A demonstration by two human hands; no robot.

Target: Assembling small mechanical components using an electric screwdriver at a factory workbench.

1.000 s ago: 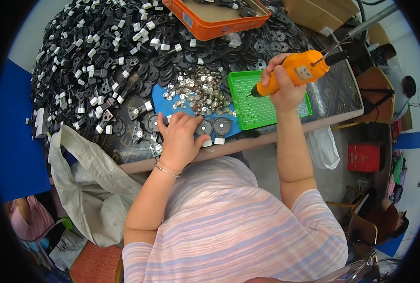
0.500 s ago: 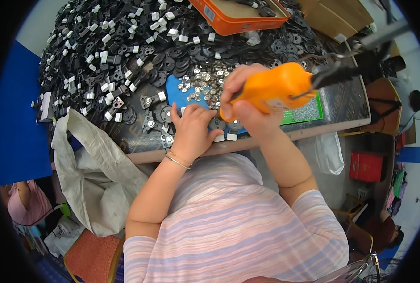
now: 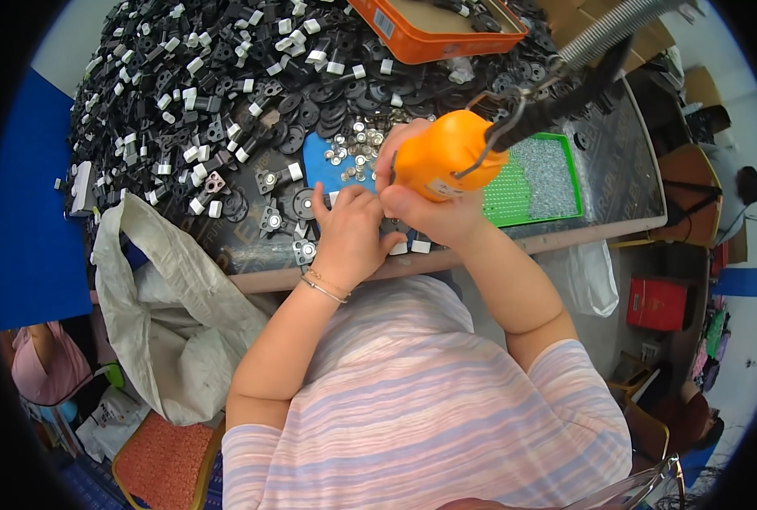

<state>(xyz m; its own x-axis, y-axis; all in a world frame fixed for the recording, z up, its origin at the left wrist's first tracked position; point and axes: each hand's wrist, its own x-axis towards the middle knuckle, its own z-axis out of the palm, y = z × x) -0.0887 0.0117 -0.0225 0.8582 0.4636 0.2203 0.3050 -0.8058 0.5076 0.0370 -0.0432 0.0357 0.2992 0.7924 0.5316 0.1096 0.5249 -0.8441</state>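
Note:
My right hand (image 3: 416,200) is wrapped round an orange electric screwdriver (image 3: 446,157), held upright beside my left hand; its tip is hidden. At the table's front edge, my left hand (image 3: 351,229) curves over a black plastic part, mostly covered, with a white block (image 3: 398,248) showing by the thumb. Another white-ended part (image 3: 422,246) lies just right of it. To the left of my fingers lie black parts with round metal centres (image 3: 304,204). Small silver round pieces (image 3: 357,151) sit on a blue sheet (image 3: 317,157) beyond both hands.
A large heap of black parts with white ends (image 3: 200,102) covers the table's left and back. A green tray (image 3: 578,191) of tiny silver pieces stands right, an orange tin (image 3: 429,53) behind. A spring (image 3: 620,34) and cable hang overhead. A whitish sack (image 3: 170,340) hangs front left.
My right hand and the screwdriver have moved left, closer to my left hand, uncovering more of the green tray. The spring and cable have swung with it. My left hand has barely moved.

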